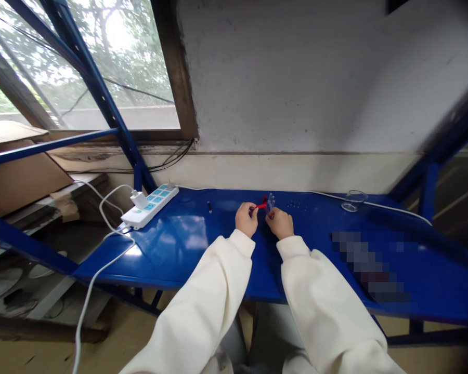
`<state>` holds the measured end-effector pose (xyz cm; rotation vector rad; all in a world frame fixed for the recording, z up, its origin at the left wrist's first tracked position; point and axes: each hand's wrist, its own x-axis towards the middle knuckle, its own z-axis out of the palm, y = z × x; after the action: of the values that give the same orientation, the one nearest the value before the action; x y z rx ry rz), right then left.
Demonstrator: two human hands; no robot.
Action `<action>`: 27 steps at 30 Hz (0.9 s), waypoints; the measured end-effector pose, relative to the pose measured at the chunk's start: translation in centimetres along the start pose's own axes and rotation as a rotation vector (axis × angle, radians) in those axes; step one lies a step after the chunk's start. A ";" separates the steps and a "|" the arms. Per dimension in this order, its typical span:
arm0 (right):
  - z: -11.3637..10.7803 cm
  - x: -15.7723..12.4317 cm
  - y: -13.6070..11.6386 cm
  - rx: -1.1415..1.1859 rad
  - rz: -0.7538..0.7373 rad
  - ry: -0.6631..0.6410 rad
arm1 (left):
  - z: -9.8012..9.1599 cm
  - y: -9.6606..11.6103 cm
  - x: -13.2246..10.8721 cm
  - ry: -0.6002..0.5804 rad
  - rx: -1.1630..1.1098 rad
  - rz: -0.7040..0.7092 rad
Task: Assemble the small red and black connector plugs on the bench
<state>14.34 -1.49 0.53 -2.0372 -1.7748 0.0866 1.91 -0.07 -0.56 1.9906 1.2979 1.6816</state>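
Note:
Near the back of the blue table [183,265], my left hand [246,219] is closed in a pinch on a small red piece [261,205], whose exact kind is too small to tell. Close beside it, my right hand [281,223] has its fingers closed on a clear, finger-like piece [271,199] that stands upward. The red piece reaches toward the clear one; whether they touch, I cannot tell. Several tiny clear bits [295,204] lie to the right of my hands. A short black cylinder [209,207] is on the table to the left.
A white power strip [150,206] with a plugged-in adapter and cable lies at the table's left end. Toward the back right is a clear glass cup [351,202], near a white cable [398,211]. A pixelated, unreadable object [368,267] lies at the right. Blue metal posts frame both sides.

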 end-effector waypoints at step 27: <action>0.2 -0.4 -0.4 0.139 -0.162 0.126 | -0.1 0.8 -0.3 -0.143 0.010 0.066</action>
<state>13.84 -1.81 0.43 -1.7568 -1.7955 0.0305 2.21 -0.79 -0.25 2.1382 1.2061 1.5310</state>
